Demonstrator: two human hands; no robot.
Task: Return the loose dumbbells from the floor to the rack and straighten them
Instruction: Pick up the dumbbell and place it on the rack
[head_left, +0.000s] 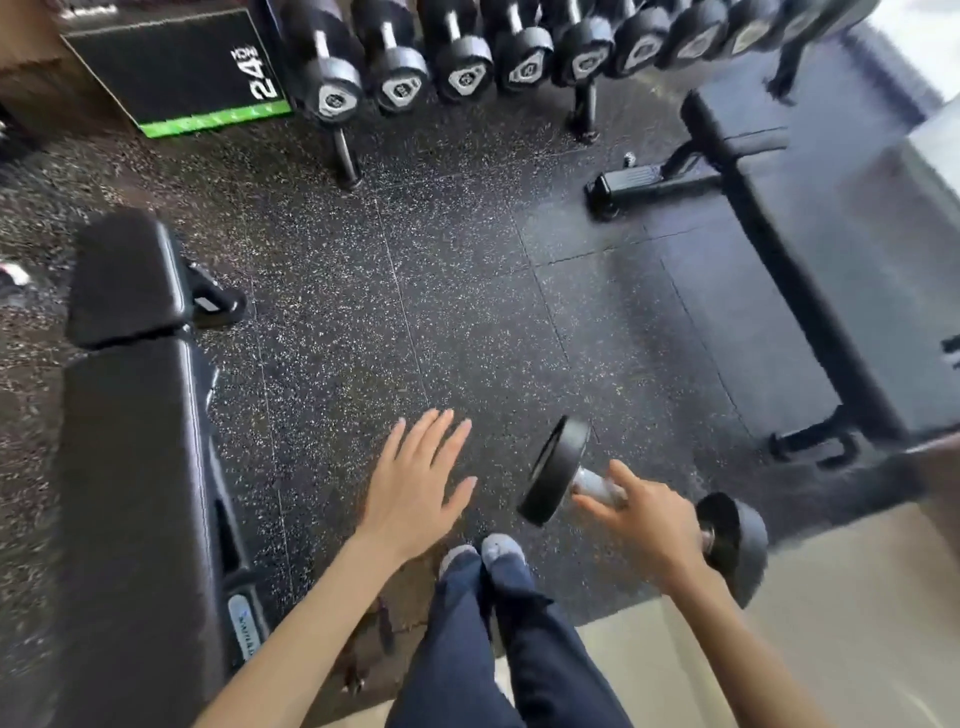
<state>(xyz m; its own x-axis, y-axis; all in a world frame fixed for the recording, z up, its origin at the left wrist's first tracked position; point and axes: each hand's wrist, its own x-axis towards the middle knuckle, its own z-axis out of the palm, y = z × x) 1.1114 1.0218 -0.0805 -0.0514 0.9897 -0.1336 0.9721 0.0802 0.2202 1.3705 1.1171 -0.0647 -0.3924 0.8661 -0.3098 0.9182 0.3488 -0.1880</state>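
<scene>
A black dumbbell (558, 473) with a metal handle sits low over the speckled rubber floor, just right of my feet. My right hand (657, 525) covers its handle; the back fingers wrap it while thumb and index finger stick out. My left hand (415, 493) hovers flat beside it, fingers spread, holding nothing. The dumbbell rack (345, 156) stands at the far side, with a row of several black dumbbells (462, 57) resting on it, end caps facing me.
A black padded bench (130, 415) runs along the left, and another bench (831, 260) stands at the right. A black plyo box (176, 67) marked 24 sits left of the rack. Open floor lies between me and the rack.
</scene>
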